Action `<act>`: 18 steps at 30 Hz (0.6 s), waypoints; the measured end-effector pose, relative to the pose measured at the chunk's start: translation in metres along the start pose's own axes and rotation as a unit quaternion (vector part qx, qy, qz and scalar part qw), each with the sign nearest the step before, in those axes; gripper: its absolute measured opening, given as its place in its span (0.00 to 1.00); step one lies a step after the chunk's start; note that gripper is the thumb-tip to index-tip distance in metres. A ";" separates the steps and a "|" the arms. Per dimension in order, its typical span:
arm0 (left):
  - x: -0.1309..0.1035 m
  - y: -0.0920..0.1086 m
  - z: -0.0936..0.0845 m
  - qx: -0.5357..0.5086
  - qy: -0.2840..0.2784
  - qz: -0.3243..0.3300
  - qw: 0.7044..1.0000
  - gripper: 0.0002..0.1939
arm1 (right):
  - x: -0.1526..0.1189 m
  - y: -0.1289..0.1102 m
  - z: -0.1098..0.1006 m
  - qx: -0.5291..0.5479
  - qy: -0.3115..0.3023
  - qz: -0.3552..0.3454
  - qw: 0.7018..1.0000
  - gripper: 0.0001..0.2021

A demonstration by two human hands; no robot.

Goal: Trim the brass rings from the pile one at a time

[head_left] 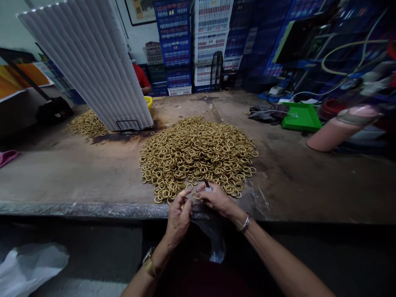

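Observation:
A large heap of brass-coloured metal rings (198, 152) lies on the worktable in front of me. At its near edge, my left hand (178, 214) is curled closed, with a brass ring (182, 207) partly showing between the fingers. Close beside it, my right hand (216, 200) is closed on a small tool with a pale body and a dark tip (206, 184); its exact kind is too small to tell. Another brass ring (196, 196) is at the right fingertips, between the two hands. A clear plastic bag (213, 237) hangs below the table edge under my hands.
White corrugated panels (89, 62) stand upright at left, before a second ring pile (88, 123). A person's red sleeve (140, 77) shows behind them. To the right are a green tray (301, 116), dark gloves (269, 113) and a pink cylinder (337, 130). Stacked crates (175, 49) line the back.

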State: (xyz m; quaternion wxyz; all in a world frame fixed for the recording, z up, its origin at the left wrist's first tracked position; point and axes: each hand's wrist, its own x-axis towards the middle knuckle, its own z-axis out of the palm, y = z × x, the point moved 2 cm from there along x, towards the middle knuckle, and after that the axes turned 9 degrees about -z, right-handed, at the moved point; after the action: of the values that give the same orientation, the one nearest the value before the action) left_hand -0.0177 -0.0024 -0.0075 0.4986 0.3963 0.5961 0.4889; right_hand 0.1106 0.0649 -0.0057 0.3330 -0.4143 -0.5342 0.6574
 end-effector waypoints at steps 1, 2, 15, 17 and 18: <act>0.001 0.000 0.001 0.012 -0.009 0.013 1.000 0.16 | -0.005 -0.001 0.000 0.034 -0.015 0.011 0.999 0.08; 0.001 0.001 0.002 0.020 -0.018 0.019 0.999 0.15 | -0.010 -0.001 0.000 0.061 -0.024 0.016 0.998 0.08; -0.006 0.004 0.012 -0.017 -0.054 0.003 0.998 0.08 | -0.016 0.005 -0.003 0.099 -0.054 0.041 0.993 0.07; -0.006 0.004 0.013 -0.004 -0.057 0.010 0.998 0.07 | -0.016 0.006 -0.002 0.087 -0.043 0.035 0.995 0.07; -0.005 0.005 0.013 -0.003 -0.053 0.009 0.999 0.08 | -0.016 0.007 -0.002 0.081 -0.033 0.028 0.996 0.08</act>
State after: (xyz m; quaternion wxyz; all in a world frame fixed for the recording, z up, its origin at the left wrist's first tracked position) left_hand -0.0042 -0.0042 -0.0023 0.5265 0.4257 0.5635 0.4734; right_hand 0.1194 0.0506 -0.0099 0.3294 -0.3790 -0.4776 0.7209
